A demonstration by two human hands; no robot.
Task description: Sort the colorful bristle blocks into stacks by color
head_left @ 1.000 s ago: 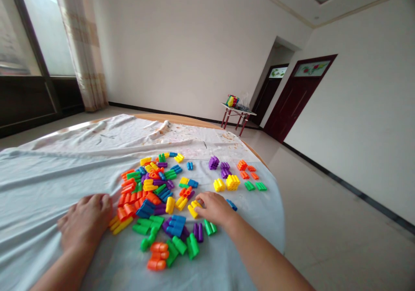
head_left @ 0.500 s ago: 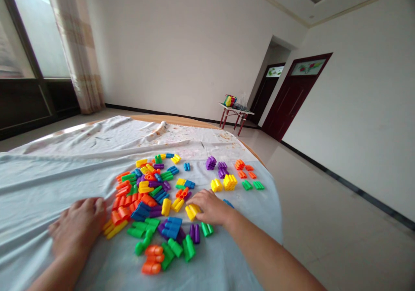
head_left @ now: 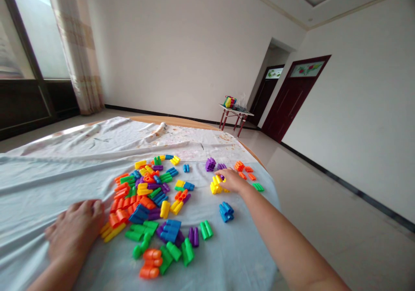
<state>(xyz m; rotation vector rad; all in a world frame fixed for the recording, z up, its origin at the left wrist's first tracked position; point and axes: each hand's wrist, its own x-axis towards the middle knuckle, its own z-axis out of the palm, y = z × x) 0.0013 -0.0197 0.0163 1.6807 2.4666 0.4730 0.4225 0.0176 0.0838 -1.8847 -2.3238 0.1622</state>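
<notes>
My left hand (head_left: 76,226) lies on the cloth at the left, fingers loosely spread, beside orange blocks (head_left: 119,217) and a yellow block (head_left: 113,231). Over at the right, my right hand (head_left: 231,180) is at the yellow blocks (head_left: 216,186), its fingers bent around a yellow piece that it partly hides. Purple blocks (head_left: 210,164) stand just beyond it, and orange blocks (head_left: 239,166) and a green block (head_left: 258,187) lie to its right. Nearer me is a blue cluster (head_left: 226,212). A mixed pile of coloured blocks (head_left: 145,187) spreads between the hands.
The round table has a pale, creased cloth (head_left: 39,170) over it. More green blocks (head_left: 187,252) and an orange block (head_left: 151,263) lie near the front. A small table (head_left: 238,110) with a colourful bag (head_left: 230,102) stands beyond, near dark red doors (head_left: 295,96).
My right hand has moved right and away from me, from beside the pile to the yellow blocks. The yellow block it held has left its old spot. The blue cluster is now uncovered.
</notes>
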